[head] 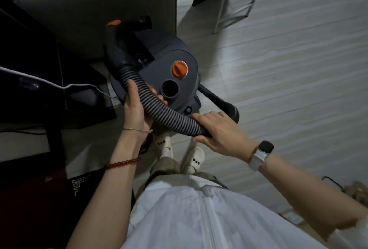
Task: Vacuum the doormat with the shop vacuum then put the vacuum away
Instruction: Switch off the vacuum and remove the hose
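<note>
- Shop vacuum [159, 69] sits on the floor [278, 69], tucked against a grey cabinet panel [99, 10]; all places below are relative to the vacuum.
- Ribbed hose [159, 113] arcs from the vacuum's rear handle end forward over its near side, toward the person.
- Left hand [135, 107] grips the hose at the vacuum's near-left edge, fingers curled round it.
- Right hand [221, 131] holds the hose's free end just in front of the vacuum, index finger lying along the hose and thumb under it.
- Open round port [169, 90] on the vacuum top, beside the orange knob [179, 69]; hose end is not in it.
- Black nozzle tube [219, 101] sticks out at the vacuum's near-right side.
- Doormat [39, 199], dark red with a pale pattern, lies well nearer the person and to the left; both hands are apart from it.
- Progress, my read: vacuuming looks finished, hose is being coiled or stowed, so this is the put-away stage. Dim light, so I can't tell if the mat is clean.
- Left to do: settle the hose, park the vacuum in its storage place.
- White cable [49, 83] runs left of the vacuum.
</note>
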Tool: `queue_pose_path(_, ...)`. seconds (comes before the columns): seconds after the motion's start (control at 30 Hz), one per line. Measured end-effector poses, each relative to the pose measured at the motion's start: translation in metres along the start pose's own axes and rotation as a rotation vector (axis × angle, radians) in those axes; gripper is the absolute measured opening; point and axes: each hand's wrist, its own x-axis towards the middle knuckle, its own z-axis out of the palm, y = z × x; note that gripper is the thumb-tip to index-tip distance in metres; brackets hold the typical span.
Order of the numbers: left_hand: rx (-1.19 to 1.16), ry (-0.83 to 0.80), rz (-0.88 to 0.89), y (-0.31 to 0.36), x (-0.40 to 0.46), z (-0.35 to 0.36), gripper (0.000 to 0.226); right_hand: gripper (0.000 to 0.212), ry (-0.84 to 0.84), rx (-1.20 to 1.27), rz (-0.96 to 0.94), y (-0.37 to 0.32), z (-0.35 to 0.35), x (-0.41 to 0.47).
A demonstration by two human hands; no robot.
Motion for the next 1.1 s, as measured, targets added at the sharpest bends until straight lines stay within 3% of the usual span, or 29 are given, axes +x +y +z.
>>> queue_pose_path(0.13, -0.047, -0.006, 0.019, -0.001, -0.011, 0.000, 0.039, 0.069, 0.032, 0.153, 0.011, -0.010, -0.002, 0.006)
queue_pose_path(0.23, -0.060, 0.032, 0.013, 0.000, -0.018, -0.006, 0.035, 0.066, -0.036, 0.318, 0.024, -0.022, 0.015, 0.012)
queue_pose_path(0.37, 0.219, 0.043, 0.109, 0.014, -0.019, -0.034, 0.010, 0.058, -0.101, 0.359, -0.001, -0.029, 0.026, 0.022)
queue_pose_path(0.53, 0.553, -0.023, 0.256, 0.058, -0.006, -0.072, 0.016, 0.057, 0.222, 0.209, -0.091, -0.032, 0.012, 0.085)
queue_pose_path(0.67, 0.702, -0.135, 0.223, 0.083, 0.004, -0.091, 0.021, 0.077, 0.334, -0.056, -0.247, -0.057, -0.005, 0.174)
queue_pose_path(0.73, 0.761, -0.183, 0.180, 0.091, 0.008, -0.099, 0.023, 0.081, 0.344, -0.195, -0.330, -0.067, -0.013, 0.212)
queue_pose_path(0.9, 0.841, -0.223, 0.076, 0.117, 0.025, -0.118, 0.039, 0.068, 0.248, -0.367, -0.568, -0.074, -0.019, 0.273)
queue_pose_path(1.1, 0.837, -0.112, 0.171, 0.142, 0.069, -0.115, 0.031, 0.055, 0.176, -0.374, -0.452, -0.064, -0.062, 0.307)
